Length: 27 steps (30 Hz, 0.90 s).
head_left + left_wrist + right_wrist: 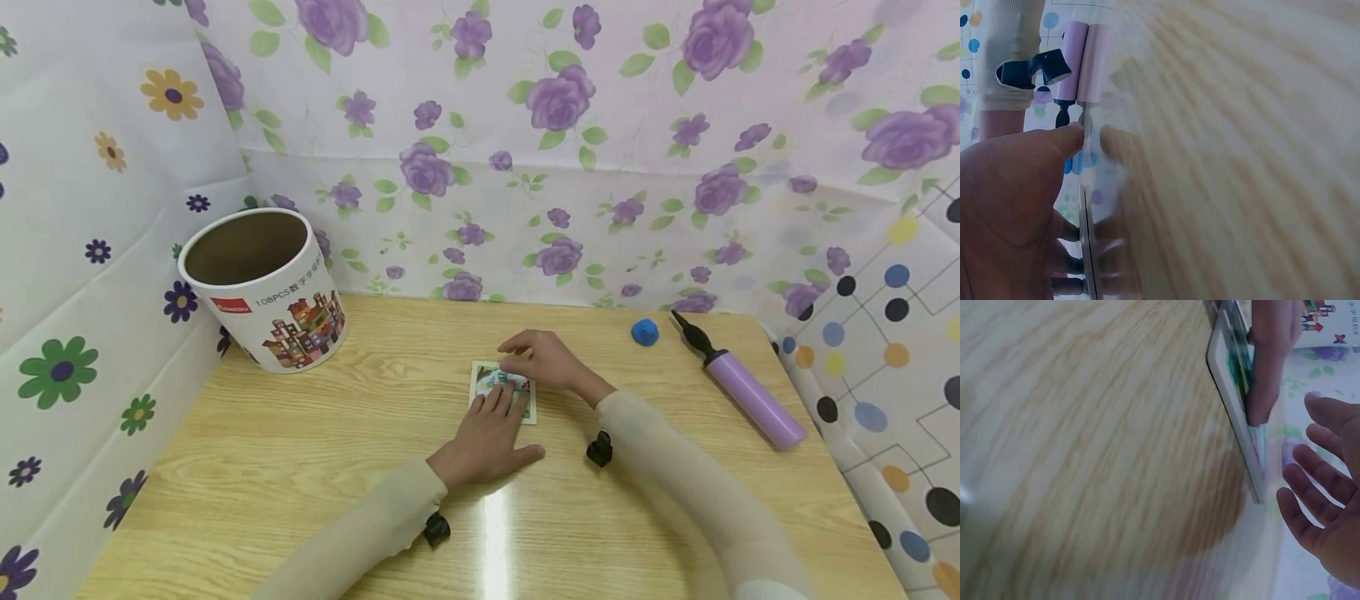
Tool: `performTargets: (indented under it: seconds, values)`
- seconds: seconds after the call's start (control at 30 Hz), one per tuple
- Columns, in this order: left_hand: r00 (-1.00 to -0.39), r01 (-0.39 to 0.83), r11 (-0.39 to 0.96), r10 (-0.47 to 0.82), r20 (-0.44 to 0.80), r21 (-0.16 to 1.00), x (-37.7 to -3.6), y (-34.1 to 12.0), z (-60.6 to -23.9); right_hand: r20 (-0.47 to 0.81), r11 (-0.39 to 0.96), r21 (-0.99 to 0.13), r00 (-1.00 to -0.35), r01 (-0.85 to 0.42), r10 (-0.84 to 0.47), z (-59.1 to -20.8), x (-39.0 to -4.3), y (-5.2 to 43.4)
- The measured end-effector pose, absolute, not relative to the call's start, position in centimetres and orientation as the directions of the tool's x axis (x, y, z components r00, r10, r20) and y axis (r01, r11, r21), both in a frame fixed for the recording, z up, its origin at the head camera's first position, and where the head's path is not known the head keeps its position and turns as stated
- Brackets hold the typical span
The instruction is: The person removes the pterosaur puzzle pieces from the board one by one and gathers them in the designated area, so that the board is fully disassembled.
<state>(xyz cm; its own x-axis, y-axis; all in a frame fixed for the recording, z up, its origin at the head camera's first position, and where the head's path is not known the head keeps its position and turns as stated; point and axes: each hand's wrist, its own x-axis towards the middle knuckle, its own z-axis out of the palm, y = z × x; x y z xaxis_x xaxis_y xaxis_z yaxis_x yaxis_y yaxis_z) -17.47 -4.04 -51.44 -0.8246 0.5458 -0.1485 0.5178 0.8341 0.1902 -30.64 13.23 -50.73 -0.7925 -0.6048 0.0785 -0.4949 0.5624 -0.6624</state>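
A small flat card (pixel 483 379) with a green and white picture lies in the middle of the wooden table (pixel 300 467). My left hand (pixel 489 429) lies flat with its straight fingers pressing on the card's near half. My right hand (pixel 543 360) rests at the card's far right edge, fingers relaxed. The left wrist view shows my left hand (pixel 1010 206) beside the card's thin edge (pixel 1088 250). In the right wrist view a left-hand finger (pixel 1269 362) presses the card (pixel 1233 378), and the right hand's spread fingers (pixel 1322 487) hover close by.
An empty printed cardboard tub (pixel 262 287) stands at the back left. A small blue ball-like thing (pixel 644 332) and a purple hand pump (pixel 742 392) lie at the back right. Flowered and dotted cloth walls surround the table on three sides.
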Motion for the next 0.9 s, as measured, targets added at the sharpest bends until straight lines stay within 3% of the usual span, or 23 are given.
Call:
performTargets:
  seconds: [0.9]
  values:
    - [-0.821,0.532,0.828,0.555,-0.133,0.174,-17.3,-4.3,-51.6,0.046,0.633,-0.543,-0.772,-0.552,-0.634,-51.8,-31.1,9.7]
